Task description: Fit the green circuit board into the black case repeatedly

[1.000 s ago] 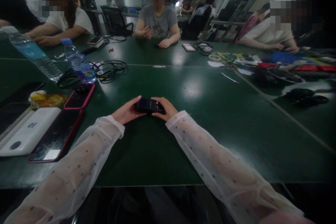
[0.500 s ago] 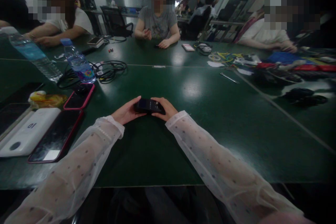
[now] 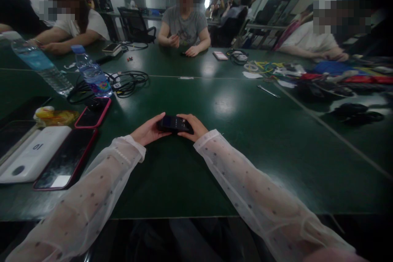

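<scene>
The left hand (image 3: 149, 130) and the right hand (image 3: 192, 127) close from either side on a small dark rectangular device with a glossy face (image 3: 173, 123), fingers curled round its short ends and thumbs lying along the near edge. The device lies flat, low over the dark green table (image 3: 233, 147), about midway between the person's sheer white dotted sleeves (image 3: 101, 188); whether it rests on the surface or is lifted just clear cannot be told.

To handle it well, I judge that both grips should stay light and even, the thumbs free to work on the face while the fingertips steady the ends, and the wrists kept low so the device does not tip.

To the left, well apart from the hands, lie a red-cased phone with a dark screen (image 3: 66, 159), a white power bank (image 3: 32, 153) just beside it, and a pink-cased phone (image 3: 93, 113) farther back. Behind these stand two clear plastic water bottles (image 3: 92, 72), near a tangle of black cables (image 3: 127, 82). Across the table sit other people, one in a grey shirt (image 3: 186, 26) with hands on the surface, and coloured cables and tools (image 3: 307, 71) are spread at the right.
</scene>
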Tool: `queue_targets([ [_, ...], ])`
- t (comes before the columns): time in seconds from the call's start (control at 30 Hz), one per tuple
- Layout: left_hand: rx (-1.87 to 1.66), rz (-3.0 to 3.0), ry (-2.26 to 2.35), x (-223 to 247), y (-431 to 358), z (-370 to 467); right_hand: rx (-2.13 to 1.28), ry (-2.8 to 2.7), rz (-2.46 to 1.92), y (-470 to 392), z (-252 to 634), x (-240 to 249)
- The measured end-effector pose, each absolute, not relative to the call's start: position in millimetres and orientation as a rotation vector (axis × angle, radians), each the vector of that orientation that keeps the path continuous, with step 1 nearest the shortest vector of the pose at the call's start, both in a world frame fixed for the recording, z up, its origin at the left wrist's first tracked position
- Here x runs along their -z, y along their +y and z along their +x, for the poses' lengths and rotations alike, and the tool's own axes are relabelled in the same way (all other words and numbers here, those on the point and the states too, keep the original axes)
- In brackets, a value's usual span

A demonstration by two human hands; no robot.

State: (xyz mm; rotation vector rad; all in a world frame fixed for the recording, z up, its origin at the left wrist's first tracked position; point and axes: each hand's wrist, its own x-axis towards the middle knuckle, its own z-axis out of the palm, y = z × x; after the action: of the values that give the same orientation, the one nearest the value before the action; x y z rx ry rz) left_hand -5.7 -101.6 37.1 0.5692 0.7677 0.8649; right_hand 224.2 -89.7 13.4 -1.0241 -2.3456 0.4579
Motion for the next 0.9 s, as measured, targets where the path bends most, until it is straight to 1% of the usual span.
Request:
queue_targets([
  [0.4, -0.860, 0.581, 0.782, -37.5, -102.0, -5.0, -0.448, -2.347, -0.974, -87.2, 224.9, -10.3],
  [0.9, -0.866, 0.559, 0.754, -34.5, -100.4, -6.2, -0.440, -2.344, -1.022, -86.6, 224.9, -8.5],
])
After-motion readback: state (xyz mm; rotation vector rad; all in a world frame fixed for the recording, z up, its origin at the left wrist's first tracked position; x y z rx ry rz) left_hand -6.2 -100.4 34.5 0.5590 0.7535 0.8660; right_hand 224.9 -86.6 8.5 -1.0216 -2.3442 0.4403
